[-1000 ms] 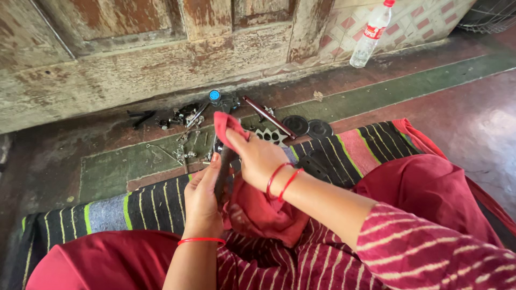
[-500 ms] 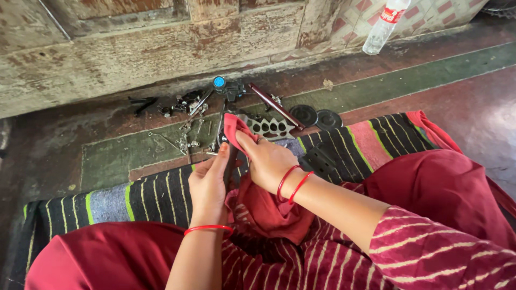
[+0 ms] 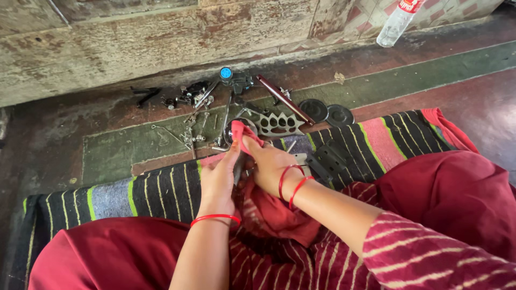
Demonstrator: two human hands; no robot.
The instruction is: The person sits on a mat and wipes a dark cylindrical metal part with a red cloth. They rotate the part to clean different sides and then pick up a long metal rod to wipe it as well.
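Observation:
My left hand (image 3: 220, 180) grips a dark, long metal part (image 3: 237, 171) and holds it upright over my lap. My right hand (image 3: 270, 164) presses a red cloth (image 3: 243, 132) around the upper end of that part; the rest of the cloth (image 3: 271, 212) hangs down onto my lap. Most of the metal part is hidden between my hands and the cloth. Both wrists carry red bangles.
Several screws, bolts and small metal parts (image 3: 193, 115) lie on the floor ahead, with a perforated metal plate (image 3: 277, 124), a dark rod (image 3: 284, 99), two black discs (image 3: 327, 113) and a blue-capped piece (image 3: 226, 73). A striped mat (image 3: 156, 196) is under me. A plastic bottle (image 3: 396, 22) stands far right.
Both hands with the cloth and the metal part have dropped lower and closer together. The view has tilted, so the floor parts appear lower in the frame.

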